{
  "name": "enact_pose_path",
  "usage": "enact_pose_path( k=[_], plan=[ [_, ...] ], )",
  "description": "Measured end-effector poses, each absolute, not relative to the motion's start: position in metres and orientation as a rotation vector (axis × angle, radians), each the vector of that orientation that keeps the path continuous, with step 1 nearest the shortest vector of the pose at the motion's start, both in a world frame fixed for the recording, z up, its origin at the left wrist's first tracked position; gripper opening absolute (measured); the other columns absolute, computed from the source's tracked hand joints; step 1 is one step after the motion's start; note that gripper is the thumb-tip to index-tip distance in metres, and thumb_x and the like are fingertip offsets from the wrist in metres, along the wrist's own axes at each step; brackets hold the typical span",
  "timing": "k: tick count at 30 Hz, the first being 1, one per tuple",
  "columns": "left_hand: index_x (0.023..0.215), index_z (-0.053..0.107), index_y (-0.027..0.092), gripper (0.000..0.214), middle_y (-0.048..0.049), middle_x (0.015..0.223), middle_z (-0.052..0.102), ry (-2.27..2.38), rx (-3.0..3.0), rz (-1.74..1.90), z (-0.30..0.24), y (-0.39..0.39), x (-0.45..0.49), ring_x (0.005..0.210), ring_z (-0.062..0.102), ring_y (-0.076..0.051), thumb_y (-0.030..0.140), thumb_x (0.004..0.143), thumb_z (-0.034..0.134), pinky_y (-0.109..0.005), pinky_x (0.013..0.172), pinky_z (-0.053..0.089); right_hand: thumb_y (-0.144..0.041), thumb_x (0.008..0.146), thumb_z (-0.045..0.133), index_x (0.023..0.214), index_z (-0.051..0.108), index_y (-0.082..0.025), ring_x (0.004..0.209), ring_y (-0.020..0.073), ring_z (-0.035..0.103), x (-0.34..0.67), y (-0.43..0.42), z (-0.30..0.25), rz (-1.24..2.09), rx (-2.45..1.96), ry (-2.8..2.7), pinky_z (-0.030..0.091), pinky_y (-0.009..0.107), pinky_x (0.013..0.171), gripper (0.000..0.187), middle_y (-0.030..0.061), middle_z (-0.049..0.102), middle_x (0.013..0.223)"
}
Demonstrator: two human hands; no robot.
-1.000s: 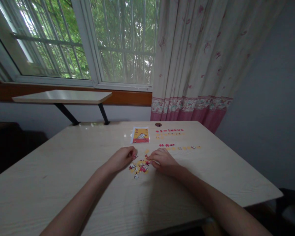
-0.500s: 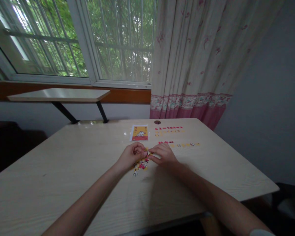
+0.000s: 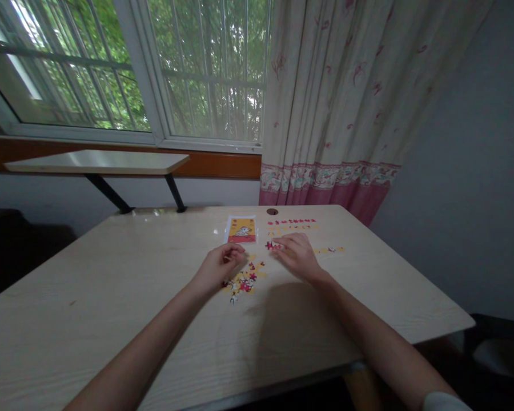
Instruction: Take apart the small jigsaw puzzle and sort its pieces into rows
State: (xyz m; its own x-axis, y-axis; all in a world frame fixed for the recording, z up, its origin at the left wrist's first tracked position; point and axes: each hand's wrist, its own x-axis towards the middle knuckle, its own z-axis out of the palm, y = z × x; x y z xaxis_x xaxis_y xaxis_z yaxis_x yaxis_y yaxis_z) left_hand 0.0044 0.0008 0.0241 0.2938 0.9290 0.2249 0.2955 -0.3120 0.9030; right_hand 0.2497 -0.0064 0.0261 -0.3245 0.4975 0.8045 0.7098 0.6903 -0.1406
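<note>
A loose heap of small yellow, red and white puzzle pieces lies on the pale wooden table. My left hand rests at the heap's left edge with its fingers curled in; what they hold is hidden. My right hand lies further back and right, fingers pinched on a small red piece at the left end of a row of sorted pieces. Behind them a second, double row of red and yellow pieces runs along the table. A yellow and red picture card lies beside that row.
A round cable hole sits near the table's far edge. Behind the table are a barred window, a narrow shelf on black brackets and a cream and pink curtain. A grey wall is close on the right.
My right hand has moved back and to the right, from the heap to the near row of sorted pieces. My left hand stayed by the heap. The camera tipped slightly.
</note>
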Motion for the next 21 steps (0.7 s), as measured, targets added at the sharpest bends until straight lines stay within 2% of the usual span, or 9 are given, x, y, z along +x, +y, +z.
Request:
enact_pose_path(
  k=[2,6,12,21],
  plan=[
    [0.087,0.061,0.017,0.020,-0.0047,0.077,0.064,1.264,2.100,0.869,0.024,0.005,-0.007,0.065,0.055,-0.015,0.033,0.081,0.050,-0.027,0.060,0.043,-0.036,0.084,0.056,0.098,0.066,-0.022,0.084,0.0171,0.058,0.268,0.000,0.031,-0.356,-0.976,-1.924,0.040,0.033,0.079,0.022,0.0058,0.067,0.088],
    [0.084,0.064,0.018,0.024,-0.0073,0.083,0.064,1.380,2.542,0.662,0.023,0.013,-0.025,0.076,0.056,-0.019,0.032,0.084,0.044,-0.030,0.069,0.043,-0.037,0.083,0.057,0.096,0.067,-0.021,0.086,0.0179,0.058,0.296,0.012,0.033,-0.467,-1.032,-1.836,0.041,0.034,0.080,0.023,0.0068,0.066,0.090],
    [0.086,0.063,0.019,0.028,-0.0070,0.085,0.065,1.353,2.676,0.532,0.022,0.016,-0.027,0.080,0.058,-0.019,0.032,0.088,0.038,-0.029,0.071,0.043,-0.039,0.083,0.057,0.096,0.067,-0.024,0.087,0.0173,0.058,0.302,0.017,0.030,-0.503,-1.062,-1.851,0.041,0.033,0.081,0.023,0.0060,0.065,0.090],
    [0.085,0.062,0.019,0.028,-0.0073,0.085,0.065,1.315,2.700,0.515,0.027,0.012,-0.027,0.079,0.057,-0.019,0.032,0.088,0.038,-0.028,0.069,0.043,-0.037,0.084,0.056,0.100,0.066,-0.022,0.089,0.0186,0.058,0.317,0.021,0.035,-0.477,-1.127,-1.899,0.040,0.035,0.083,0.024,0.0076,0.066,0.093]
  ],
)
